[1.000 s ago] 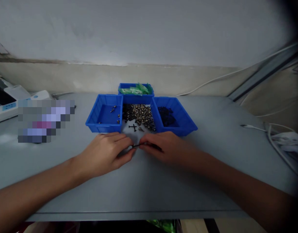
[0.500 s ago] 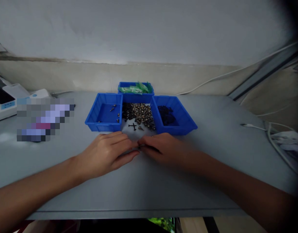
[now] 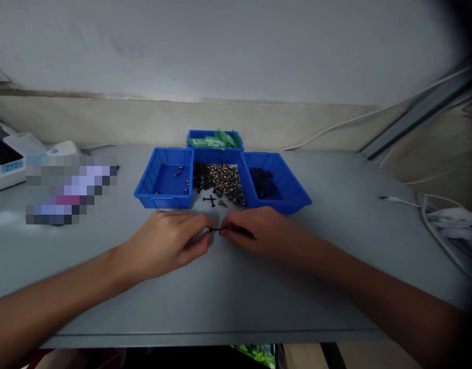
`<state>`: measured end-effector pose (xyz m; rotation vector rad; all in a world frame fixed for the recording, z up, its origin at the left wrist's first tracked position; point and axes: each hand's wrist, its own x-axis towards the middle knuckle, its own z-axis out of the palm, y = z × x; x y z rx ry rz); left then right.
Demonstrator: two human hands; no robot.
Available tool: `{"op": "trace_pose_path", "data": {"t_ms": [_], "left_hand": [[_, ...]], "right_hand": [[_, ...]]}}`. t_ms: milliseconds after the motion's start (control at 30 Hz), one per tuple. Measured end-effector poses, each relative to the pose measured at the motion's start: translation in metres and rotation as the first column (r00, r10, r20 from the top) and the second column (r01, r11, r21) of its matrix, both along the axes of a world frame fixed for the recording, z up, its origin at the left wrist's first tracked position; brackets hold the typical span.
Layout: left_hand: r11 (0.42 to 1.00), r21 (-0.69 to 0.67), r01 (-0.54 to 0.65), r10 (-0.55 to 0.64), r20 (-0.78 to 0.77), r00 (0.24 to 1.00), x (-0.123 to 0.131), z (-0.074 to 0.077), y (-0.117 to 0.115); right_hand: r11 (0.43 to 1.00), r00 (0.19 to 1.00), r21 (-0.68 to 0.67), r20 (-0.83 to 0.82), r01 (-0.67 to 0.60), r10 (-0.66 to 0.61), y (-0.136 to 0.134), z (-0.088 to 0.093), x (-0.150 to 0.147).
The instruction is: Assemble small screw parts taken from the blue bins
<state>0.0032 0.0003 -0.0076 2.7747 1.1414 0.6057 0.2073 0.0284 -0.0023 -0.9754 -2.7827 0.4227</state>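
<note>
A thin dark screw (image 3: 216,229) spans the gap between my two hands, low over the table. My left hand (image 3: 176,237) pinches its left end between thumb and fingers. The right end is gripped by my right hand (image 3: 255,230), whose fingertips hide that part. Just beyond my fingers lie a few loose black screws (image 3: 210,200) and one brassy screw (image 3: 222,203). Behind them spreads a pile of brassy and black screws (image 3: 224,179).
Left of the pile stands a blue bin (image 3: 164,201) with several brassy pieces; at right, another blue bin (image 3: 293,197) holds dark pieces. A third blue bin (image 3: 216,155) behind contains green plastic bags (image 3: 220,139). A power strip (image 3: 13,171) is far left; a white cable (image 3: 399,201) lies right.
My left fingers have drawn slightly left and curled in, so the dark screw now shows between my hands. My right hand has barely moved.
</note>
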Motion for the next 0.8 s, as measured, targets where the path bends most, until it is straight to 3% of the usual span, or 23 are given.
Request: {"op": "trace_pose_path", "data": {"t_ms": [167, 400, 600, 800], "left_hand": [[0.998, -0.008, -0.064, 0.063, -0.087, 0.994, 0.002, -0.003, 0.001], [0.997, -0.071, -0.026, 0.016, -0.137, 0.99, 0.004, -0.007, -0.005], [0.994, -0.071, -0.078, 0.071, -0.097, 0.993, 0.003, -0.005, -0.003], [0.996, -0.049, -0.079, 0.079, 0.004, 0.997, 0.003, -0.001, -0.001]], "right_hand": [[0.998, 0.996, 0.06, -0.089, -0.021, 0.027, -0.003, -0.002, -0.001], [0.985, 0.979, 0.149, -0.169, -0.086, 0.111, -0.01, -0.005, -0.003], [0.982, 0.988, 0.185, -0.138, -0.045, 0.071, -0.007, -0.004, -0.001], [0.99, 0.998, 0.14, -0.047, -0.03, 0.037, -0.004, 0.001, 0.001]]}}
